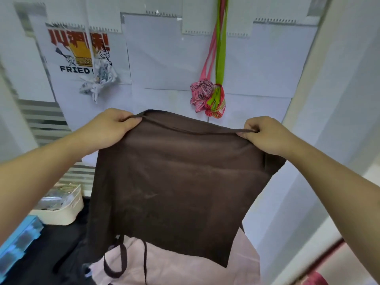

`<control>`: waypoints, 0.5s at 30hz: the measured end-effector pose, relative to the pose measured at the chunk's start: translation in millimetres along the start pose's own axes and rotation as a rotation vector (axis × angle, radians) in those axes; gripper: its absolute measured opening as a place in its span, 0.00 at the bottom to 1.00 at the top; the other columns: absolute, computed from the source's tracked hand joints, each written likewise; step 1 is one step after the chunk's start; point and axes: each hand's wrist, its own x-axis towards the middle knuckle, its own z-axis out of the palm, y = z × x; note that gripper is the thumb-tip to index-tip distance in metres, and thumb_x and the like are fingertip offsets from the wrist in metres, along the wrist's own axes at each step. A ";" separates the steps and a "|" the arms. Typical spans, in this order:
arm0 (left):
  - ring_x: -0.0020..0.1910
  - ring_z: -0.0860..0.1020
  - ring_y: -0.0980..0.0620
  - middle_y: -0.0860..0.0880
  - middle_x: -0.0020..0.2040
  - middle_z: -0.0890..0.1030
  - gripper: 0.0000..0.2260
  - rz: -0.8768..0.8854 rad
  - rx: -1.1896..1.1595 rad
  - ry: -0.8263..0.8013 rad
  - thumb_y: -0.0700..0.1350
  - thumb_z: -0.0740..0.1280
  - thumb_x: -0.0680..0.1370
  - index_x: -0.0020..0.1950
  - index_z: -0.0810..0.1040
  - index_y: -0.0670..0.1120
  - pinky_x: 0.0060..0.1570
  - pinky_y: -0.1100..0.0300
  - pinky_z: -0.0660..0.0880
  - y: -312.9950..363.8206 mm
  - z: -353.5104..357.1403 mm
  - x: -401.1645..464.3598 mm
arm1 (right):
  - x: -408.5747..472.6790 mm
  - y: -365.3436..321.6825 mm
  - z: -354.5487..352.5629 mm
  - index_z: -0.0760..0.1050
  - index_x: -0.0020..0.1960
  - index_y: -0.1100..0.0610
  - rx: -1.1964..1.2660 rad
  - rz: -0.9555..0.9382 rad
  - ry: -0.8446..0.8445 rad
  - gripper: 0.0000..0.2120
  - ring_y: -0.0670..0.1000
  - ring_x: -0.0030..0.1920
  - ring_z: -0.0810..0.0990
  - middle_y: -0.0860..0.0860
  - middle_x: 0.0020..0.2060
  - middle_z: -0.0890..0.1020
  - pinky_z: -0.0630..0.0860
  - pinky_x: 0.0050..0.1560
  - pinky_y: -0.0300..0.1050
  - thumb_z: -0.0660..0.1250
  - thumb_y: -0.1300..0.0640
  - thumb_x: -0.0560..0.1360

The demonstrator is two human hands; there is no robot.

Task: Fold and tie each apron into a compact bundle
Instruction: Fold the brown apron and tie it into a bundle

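Both forearms are bare up to the frame's edge, with no sleeves showing. The left hand point(107, 128) and right hand point(265, 134) wear no gloves, rings or watch.

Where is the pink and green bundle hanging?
In the head view, the pink and green bundle hangs on the wall, upper middle-right, just above the brown apron and between the two hands.

Dark surface point(61, 254) — pink cloth point(185, 268), cream basket point(61, 212), blue box point(18, 237) on it.
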 end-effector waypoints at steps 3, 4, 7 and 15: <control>0.46 0.86 0.49 0.51 0.45 0.88 0.15 -0.005 -0.100 -0.112 0.59 0.65 0.83 0.52 0.87 0.50 0.52 0.55 0.80 12.4 -18.1 -17.0 | -14.9 -12.6 -17.9 0.79 0.37 0.55 0.079 0.020 -0.109 0.19 0.51 0.36 0.79 0.48 0.33 0.80 0.74 0.41 0.45 0.73 0.41 0.76; 0.48 0.87 0.50 0.52 0.48 0.88 0.14 -0.020 -0.110 -0.224 0.59 0.66 0.81 0.54 0.87 0.52 0.55 0.54 0.80 17.0 -26.8 -25.3 | -20.2 -17.7 -24.9 0.82 0.39 0.54 0.112 0.035 -0.212 0.17 0.51 0.38 0.82 0.48 0.35 0.83 0.77 0.43 0.46 0.74 0.42 0.76; 0.53 0.87 0.44 0.46 0.54 0.88 0.13 -0.079 -0.080 -0.582 0.55 0.65 0.81 0.55 0.88 0.51 0.57 0.52 0.81 24.2 -45.1 -43.6 | -33.2 -21.6 -40.7 0.87 0.49 0.59 0.256 0.108 -0.621 0.12 0.60 0.48 0.87 0.60 0.47 0.88 0.82 0.55 0.56 0.73 0.50 0.78; 0.52 0.87 0.40 0.44 0.53 0.88 0.15 -0.147 -0.127 -0.485 0.54 0.66 0.83 0.58 0.87 0.46 0.58 0.44 0.83 1.0 -35.7 -25.1 | -10.4 -18.0 -23.8 0.86 0.52 0.61 0.279 0.205 -0.629 0.08 0.65 0.53 0.86 0.62 0.51 0.87 0.82 0.59 0.60 0.70 0.58 0.81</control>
